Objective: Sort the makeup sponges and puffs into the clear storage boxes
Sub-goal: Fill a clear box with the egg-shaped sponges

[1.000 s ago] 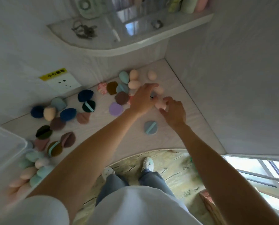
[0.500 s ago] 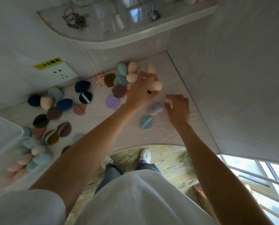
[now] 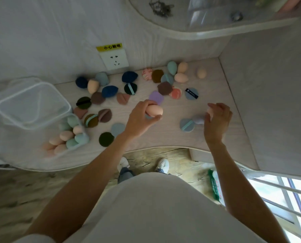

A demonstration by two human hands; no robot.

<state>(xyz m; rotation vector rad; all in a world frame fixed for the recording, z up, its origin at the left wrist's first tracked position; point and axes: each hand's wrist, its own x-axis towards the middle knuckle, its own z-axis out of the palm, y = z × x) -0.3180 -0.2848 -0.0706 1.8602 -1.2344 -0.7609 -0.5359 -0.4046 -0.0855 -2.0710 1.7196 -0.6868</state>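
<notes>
Counter: pale wood-grain top with a curved front edge, set into a corner under a curved shelf.
Empty box: clear, at far left of the counter, holding nothing visible, tilted against the wall.
Filled box: clear, just in front of the empty one, packed with pink and mint egg sponges.
Socket: white, on the back wall, yellow label above it.
Puffs, left group: navy, brown, olive and grey-blue discs, some with a mint strap, scattered between the boxes and the middle of the counter; one beige egg sponge among them.
Puffs, back group: brown, lilac, coral and blue-grey discs near the back wall, with mint and peach eggs touching one another behind them.
Lone egg: peach, apart from the rest, near the back right corner.
Blue puff: mint strap, flat on the counter just left of the right hand.
Left hand: raised above mid-counter, fingers and thumb curled round a pink sponge.
Right hand: fingers curled round a pale pink sponge, mostly hidden; fingertips just beside a lilac sponge lying against the blue puff.
</notes>
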